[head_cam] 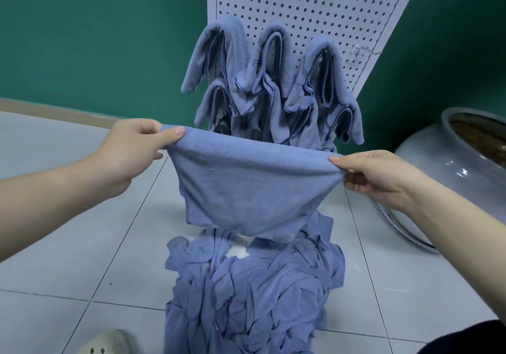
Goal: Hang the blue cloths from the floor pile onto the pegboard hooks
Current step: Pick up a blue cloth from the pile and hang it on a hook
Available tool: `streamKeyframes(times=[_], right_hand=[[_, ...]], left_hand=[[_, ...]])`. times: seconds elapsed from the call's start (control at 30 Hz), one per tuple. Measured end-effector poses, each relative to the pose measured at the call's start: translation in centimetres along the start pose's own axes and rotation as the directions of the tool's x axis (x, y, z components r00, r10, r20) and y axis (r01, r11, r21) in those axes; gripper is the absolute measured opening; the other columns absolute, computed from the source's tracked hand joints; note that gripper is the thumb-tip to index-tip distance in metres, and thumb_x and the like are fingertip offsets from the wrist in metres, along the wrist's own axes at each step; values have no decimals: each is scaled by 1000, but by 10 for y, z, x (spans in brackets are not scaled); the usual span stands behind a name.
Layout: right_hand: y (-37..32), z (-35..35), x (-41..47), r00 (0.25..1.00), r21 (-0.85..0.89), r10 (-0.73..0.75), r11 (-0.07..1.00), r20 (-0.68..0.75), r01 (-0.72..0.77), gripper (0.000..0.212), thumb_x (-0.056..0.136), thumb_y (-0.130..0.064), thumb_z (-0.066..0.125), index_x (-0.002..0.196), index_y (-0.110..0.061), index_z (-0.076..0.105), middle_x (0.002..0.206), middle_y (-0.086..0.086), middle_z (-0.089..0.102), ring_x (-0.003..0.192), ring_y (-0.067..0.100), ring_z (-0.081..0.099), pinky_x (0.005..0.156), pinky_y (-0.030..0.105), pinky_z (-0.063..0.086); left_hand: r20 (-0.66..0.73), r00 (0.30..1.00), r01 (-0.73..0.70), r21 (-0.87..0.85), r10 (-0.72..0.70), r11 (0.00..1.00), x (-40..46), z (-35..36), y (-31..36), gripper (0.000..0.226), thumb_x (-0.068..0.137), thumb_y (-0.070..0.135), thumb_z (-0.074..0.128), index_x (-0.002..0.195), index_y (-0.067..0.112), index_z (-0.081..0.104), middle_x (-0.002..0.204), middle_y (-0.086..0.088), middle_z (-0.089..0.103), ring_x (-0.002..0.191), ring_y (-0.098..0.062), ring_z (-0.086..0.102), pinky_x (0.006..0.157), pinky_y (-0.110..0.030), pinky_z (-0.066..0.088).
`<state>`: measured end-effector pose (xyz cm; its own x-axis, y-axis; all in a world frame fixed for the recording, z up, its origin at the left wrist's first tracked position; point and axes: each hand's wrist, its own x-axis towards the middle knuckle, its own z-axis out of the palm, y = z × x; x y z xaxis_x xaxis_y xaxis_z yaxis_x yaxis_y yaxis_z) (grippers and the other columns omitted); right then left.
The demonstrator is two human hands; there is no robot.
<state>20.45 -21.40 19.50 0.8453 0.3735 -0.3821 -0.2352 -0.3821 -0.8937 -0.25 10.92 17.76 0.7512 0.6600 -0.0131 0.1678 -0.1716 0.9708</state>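
Against the green wall, the white pegboard (309,11) already carries a cluster of hung cloths (271,85), draped over hooks in what looks like two rows, so a fair part of the job appears done. At least one bare hook (361,50) shows to the right of the upper row, and I judge that the likeliest spot for the next one. Between the board and the floor, one blue cloth (246,186) is stretched out in the air: the left hand (131,153) pinches its upper left corner between thumb and fingers, and the right hand (380,178) pinches the upper right corner likewise, the edge sagging between them. Below it the floor pile (252,293) is large and rumpled on the pale tiles, so much remains, probably more cloths than free hooks. A grey ceramic jar (465,173) lies tilted at the right.
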Motion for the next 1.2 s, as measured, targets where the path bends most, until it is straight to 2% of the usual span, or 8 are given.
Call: streamKeyframes(times=[0.13,0.23,0.47,0.57,0.7,0.9,1.03,1.2], right_hand=[[1,2,1,999,-19,23,1000,-33,-24,17,82,-26,84,80,-15,70,60,-5,67,71,15,63,72,25,47],[3,2,3,998,18,37,999,-50,-36,21,81,-31,84,90,-15,74,67,-3,71,79,16,67,75,25,46],[5,8,8,997,313,-25,949,-67,45,21,87,-26,79,101,-13,72,90,0,74,87,11,69,88,25,50],[4,8,12,991,412,-111,902,-70,130,26,90,-21,77,111,-7,71,109,7,77,103,16,73,98,30,54],[3,5,14,971,391,-212,890,-107,237,22,94,-18,73,112,-5,72,111,8,78,112,23,72,103,36,53],[5,11,11,936,228,-296,914,-191,335,14,98,-18,69,88,-10,71,109,17,76,100,28,73,93,41,59],[13,19,19,974,173,-183,963,-135,205,7,96,-14,72,94,-9,67,101,19,65,92,28,62,79,37,59],[23,32,23,1000,218,27,976,-14,-24,8,95,-8,71,101,-2,70,103,14,76,90,23,71,79,34,59]], left_hand=[[0,1000,22,-73,-22,997,0,3,-3,38,93,33,73,78,2,58,100,-19,71,99,-20,65,105,-41,51],[26,1000,21,-155,-17,988,-1,4,0,34,96,31,69,98,-3,65,115,-27,71,100,-22,69,106,-39,51],[90,996,28,-201,-10,979,-3,10,4,39,98,24,66,111,-13,66,116,-18,74,104,-28,73,97,-34,55],[106,994,8,-180,12,984,-6,11,8,18,96,13,67,105,-2,72,109,-14,77,103,-26,73,93,-32,57],[-2,1000,-30,-184,31,982,-6,13,12,4,93,9,71,90,9,73,93,-7,77,86,-19,73,80,-26,61],[-179,983,0,-228,-42,974,4,10,9,22,86,7,80,82,14,59,80,-8,66,67,-18,68,62,-24,60],[-65,983,156,-194,-172,969,12,12,-7,26,88,4,76,111,-4,67,103,-17,73,77,-23,72,66,-28,64],[-71,951,290,-132,-301,948,9,24,-20,14,91,2,74,84,5,62,83,-16,67,46,-11,67,50,-23,59]])
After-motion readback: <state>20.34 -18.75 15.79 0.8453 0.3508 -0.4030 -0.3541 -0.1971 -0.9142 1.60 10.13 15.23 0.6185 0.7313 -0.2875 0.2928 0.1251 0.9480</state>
